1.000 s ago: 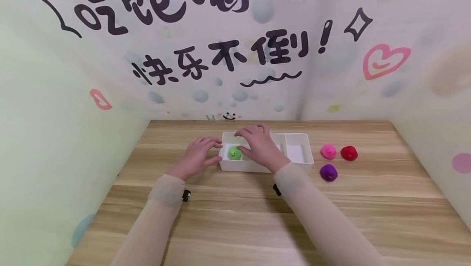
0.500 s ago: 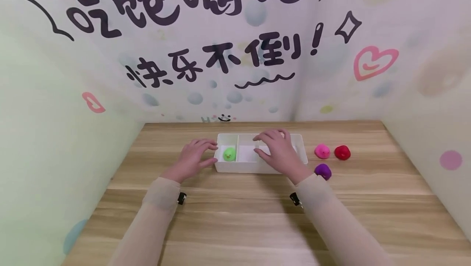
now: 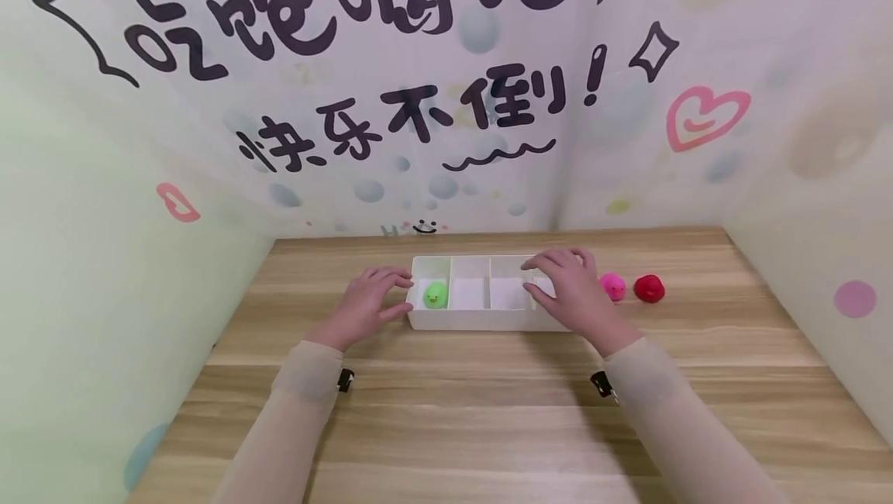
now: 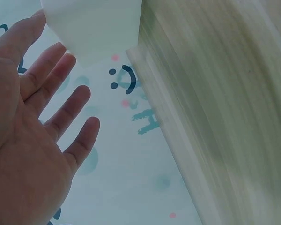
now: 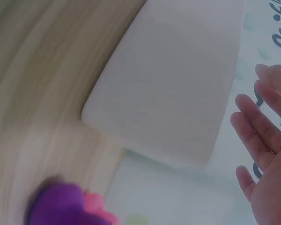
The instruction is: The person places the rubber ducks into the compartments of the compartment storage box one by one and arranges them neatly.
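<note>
A long white box (image 3: 488, 321) with several compartments stands on the wooden table. In its leftmost compartment sits a small round green toy with a smiling face (image 3: 436, 295). My left hand (image 3: 364, 302) is at the box's left end, fingertips right by the wall, fingers spread and holding nothing. Over the right end hovers my right hand (image 3: 575, 296), fingers loosely bent, nothing between them. Just beyond it lie a pink toy with a face (image 3: 613, 287) and a red one (image 3: 649, 288). A purple toy (image 5: 61, 206) shows in the right wrist view; the right hand hides it in the head view.
The wooden table (image 3: 446, 411) reaches back to a white printed cloth wall (image 3: 335, 201) with large dark lettering and a pink heart. Pale walls rise at both sides. A small black device (image 3: 603, 384) sits at the right wrist, another (image 3: 345, 380) at the left.
My right hand has moved rightward along the box, away from the green toy, to the right end, and now covers the purple toy. The left hand stays at the left end.
</note>
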Available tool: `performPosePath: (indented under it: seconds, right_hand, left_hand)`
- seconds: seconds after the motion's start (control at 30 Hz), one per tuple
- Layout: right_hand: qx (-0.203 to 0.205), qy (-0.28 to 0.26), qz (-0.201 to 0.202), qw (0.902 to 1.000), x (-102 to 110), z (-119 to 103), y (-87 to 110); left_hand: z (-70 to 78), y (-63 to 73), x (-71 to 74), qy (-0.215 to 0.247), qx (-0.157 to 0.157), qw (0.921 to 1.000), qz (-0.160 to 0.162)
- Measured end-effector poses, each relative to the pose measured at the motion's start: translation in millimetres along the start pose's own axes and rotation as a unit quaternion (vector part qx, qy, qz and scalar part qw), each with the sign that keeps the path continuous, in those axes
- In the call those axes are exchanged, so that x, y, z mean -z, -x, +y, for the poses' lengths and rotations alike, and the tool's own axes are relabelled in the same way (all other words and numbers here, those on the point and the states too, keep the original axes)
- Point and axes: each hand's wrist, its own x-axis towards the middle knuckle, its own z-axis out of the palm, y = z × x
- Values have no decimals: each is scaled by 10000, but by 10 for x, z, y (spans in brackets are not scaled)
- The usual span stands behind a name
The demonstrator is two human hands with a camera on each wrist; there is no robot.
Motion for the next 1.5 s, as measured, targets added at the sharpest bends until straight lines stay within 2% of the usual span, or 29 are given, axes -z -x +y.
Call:
performPosePath:
  seconds: [0.2,0.3,0.7,0.97,1.13,1.37,1.5]
  right_hand:
    - [-453,50,-68,9989,172,136,184]
    - [-549,70,-20,9985,230,218,269]
    - [-375,94,515,9979,335,460,605]
    - [-295,167,686,9971,408,589,694]
    - [-332,220,622,9973,444,641,754]
    - [-396,301,168,9986,499,713,856]
    - [-402,357,74,9985,502,747,915]
  left_hand:
    - [-10,10,-18,10,-81,10000,6]
    - [-9,8,-23,-25,-150,9999,57]
    - [-7,5,-17,43,-204,9997,95]
    - [-15,-12,-9,1,-84,10000,25]
    - [-20,-28,2,43,-122,9999,60]
    - [-6,-21,15,91,-61,9999,-29]
    - [-4,-35,-2,72,-55,10000,-2]
